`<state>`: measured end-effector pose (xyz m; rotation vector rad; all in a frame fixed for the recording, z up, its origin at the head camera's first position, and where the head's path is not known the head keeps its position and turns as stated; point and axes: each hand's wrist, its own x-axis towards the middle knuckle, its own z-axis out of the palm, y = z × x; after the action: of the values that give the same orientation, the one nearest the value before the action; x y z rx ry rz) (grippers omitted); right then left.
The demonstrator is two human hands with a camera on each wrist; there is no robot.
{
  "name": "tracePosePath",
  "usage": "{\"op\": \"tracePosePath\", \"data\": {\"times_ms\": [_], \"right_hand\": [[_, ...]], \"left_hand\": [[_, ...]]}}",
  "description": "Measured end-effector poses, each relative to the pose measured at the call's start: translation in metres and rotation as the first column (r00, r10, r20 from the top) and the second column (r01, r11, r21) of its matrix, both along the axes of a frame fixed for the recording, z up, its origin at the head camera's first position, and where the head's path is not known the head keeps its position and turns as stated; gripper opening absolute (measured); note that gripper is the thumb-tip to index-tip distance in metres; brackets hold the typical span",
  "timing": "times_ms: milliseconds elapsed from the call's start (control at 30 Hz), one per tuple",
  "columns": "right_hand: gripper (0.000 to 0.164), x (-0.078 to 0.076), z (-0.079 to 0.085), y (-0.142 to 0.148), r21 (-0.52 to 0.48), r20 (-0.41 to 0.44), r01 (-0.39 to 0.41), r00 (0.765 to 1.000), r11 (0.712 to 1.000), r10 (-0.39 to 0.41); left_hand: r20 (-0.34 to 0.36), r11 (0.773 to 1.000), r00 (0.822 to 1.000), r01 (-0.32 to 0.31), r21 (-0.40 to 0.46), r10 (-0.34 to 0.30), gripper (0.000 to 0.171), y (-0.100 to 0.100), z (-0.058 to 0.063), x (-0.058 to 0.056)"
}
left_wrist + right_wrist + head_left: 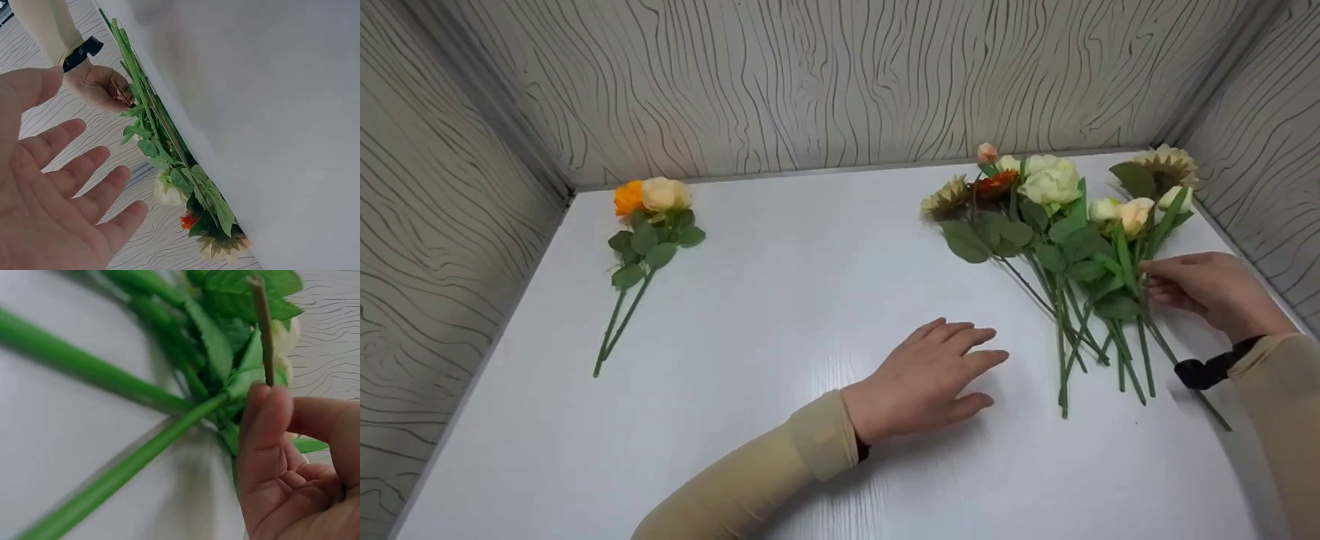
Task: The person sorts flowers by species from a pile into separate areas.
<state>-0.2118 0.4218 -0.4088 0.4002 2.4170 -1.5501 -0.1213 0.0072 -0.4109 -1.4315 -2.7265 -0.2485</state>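
Observation:
My right hand point(1207, 289) is at the right side of a spread of artificial flowers. Thumb and finger pinch a thin brown flower stem point(264, 332), whose cut end sticks up past the fingertips in the right wrist view. Which bloom it belongs to is hidden among the leaves. Around it lie a large pale green-white bloom point(1050, 180), a peach and white tulip-like bunch point(1135, 216) and a cream sunflower-like bloom point(1170, 169). Over the middle of the table, my left hand point(926, 379) has its fingers spread and holds nothing.
Two roses, one orange point(628, 198) and one peach point(666, 194), lie at the far left of the white table point(795, 262). A dark red bloom point(996, 184) and another cream bloom point(946, 199) lie left in the spread. Wood-patterned panels point(840, 82) enclose the table.

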Motion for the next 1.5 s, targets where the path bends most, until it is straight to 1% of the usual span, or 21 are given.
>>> {"op": "tracePosePath", "data": {"times_ms": [67,167,233,267,367,400,467,533,600,633,667,733,800,867,967,1100,1133,1200,1300,1433,1500], "right_hand": [[0.018,0.0,0.005,-0.002,-0.021,-0.015,0.02,1.0,1.0,-0.021],[0.017,0.001,0.013,-0.009,-0.028,-0.043,0.036,0.998,0.999,-0.037],[0.023,0.001,0.017,-0.015,-0.026,-0.072,0.045,0.996,0.999,-0.047],[0.029,0.002,0.019,-0.019,-0.015,-0.091,0.047,0.995,0.999,-0.049],[0.044,0.003,0.025,-0.032,-0.001,-0.147,0.055,0.988,0.999,-0.054],[0.047,0.004,0.026,-0.037,-0.012,-0.166,0.059,0.984,0.998,-0.06],[0.046,0.007,0.03,-0.045,-0.069,-0.194,0.063,0.978,0.996,-0.076],[0.04,0.009,0.034,-0.053,-0.16,-0.209,0.064,0.973,0.985,-0.097],[0.03,0.011,0.037,-0.061,-0.268,-0.219,0.062,0.968,0.961,-0.123],[0.028,0.012,0.038,-0.066,-0.302,-0.224,0.053,0.966,0.952,-0.125],[0.027,0.013,0.039,-0.071,-0.331,-0.23,0.042,0.965,0.943,-0.124],[0.031,0.014,0.039,-0.083,-0.345,-0.241,0.012,0.965,0.939,-0.101],[0.038,0.015,0.038,-0.098,-0.327,-0.249,-0.023,0.967,0.945,-0.063],[0.044,0.016,0.035,-0.113,-0.311,-0.248,-0.064,0.969,0.948,-0.016],[0.048,0.019,0.031,-0.138,-0.232,-0.251,-0.135,0.965,0.963,0.074],[0.047,0.025,0.025,-0.176,-0.159,-0.243,-0.239,0.95,0.958,0.196],[0.044,0.028,0.024,-0.185,-0.154,-0.241,-0.262,0.945,0.953,0.221],[0.04,0.033,0.021,-0.203,-0.16,-0.239,-0.313,0.933,0.936,0.271],[0.033,0.039,0.017,-0.228,-0.164,-0.252,-0.374,0.911,0.913,0.328],[0.027,0.044,0.009,-0.254,-0.149,-0.292,-0.432,0.879,0.89,0.378],[0.026,0.044,0.004,-0.263,-0.135,-0.311,-0.454,0.863,0.881,0.397]], "left_hand": [[0.007,1.0,1.0,-0.008,0.023,0.008,0.052,-0.003,0.0,-0.002],[0.022,0.997,1.0,-0.022,0.08,0.02,0.05,-0.007,0.0,-0.006],[0.043,0.991,0.999,-0.036,0.128,0.031,0.047,-0.01,0.0,-0.009],[0.06,0.987,0.998,-0.046,0.153,0.037,0.046,-0.012,0.001,-0.011],[0.136,0.97,0.989,-0.085,0.227,0.054,0.041,-0.017,0.002,-0.017],[0.165,0.964,0.984,-0.1,0.248,0.06,0.04,-0.018,0.003,-0.018],[0.221,0.949,0.973,-0.135,0.286,0.072,0.038,-0.02,0.005,-0.021],[0.267,0.933,0.96,-0.168,0.317,0.082,0.037,-0.022,0.006,-0.024],[0.301,0.917,0.949,-0.201,0.345,0.094,0.035,-0.024,0.006,-0.026],[0.319,0.908,0.943,-0.218,0.359,0.1,0.034,-0.024,0.006,-0.028],[0.336,0.898,0.936,-0.236,0.372,0.107,0.033,-0.025,0.006,-0.029],[0.38,0.875,0.918,-0.275,0.399,0.115,0.031,-0.027,0.006,-0.032],[0.438,0.843,0.89,-0.327,0.427,0.123,0.029,-0.029,0.006,-0.035],[0.499,0.802,0.857,-0.383,0.457,0.125,0.028,-0.031,0.005,-0.039],[0.591,0.729,0.799,-0.469,0.498,0.11,0.026,-0.034,0.004,-0.046],[0.672,0.638,0.738,-0.548,0.54,0.065,0.025,-0.038,0.004,-0.056],[0.683,0.618,0.728,-0.564,0.548,0.058,0.025,-0.039,0.004,-0.058],[0.697,0.578,0.715,-0.588,0.566,0.046,0.025,-0.042,0.004,-0.063],[0.719,0.503,0.695,-0.63,0.592,0.024,0.027,-0.046,0.003,-0.069],[0.75,0.386,0.658,-0.675,0.628,-0.071,0.029,-0.05,0.001,-0.075],[0.758,0.337,0.642,-0.692,0.638,-0.117,0.028,-0.052,0.0,-0.077]]}}
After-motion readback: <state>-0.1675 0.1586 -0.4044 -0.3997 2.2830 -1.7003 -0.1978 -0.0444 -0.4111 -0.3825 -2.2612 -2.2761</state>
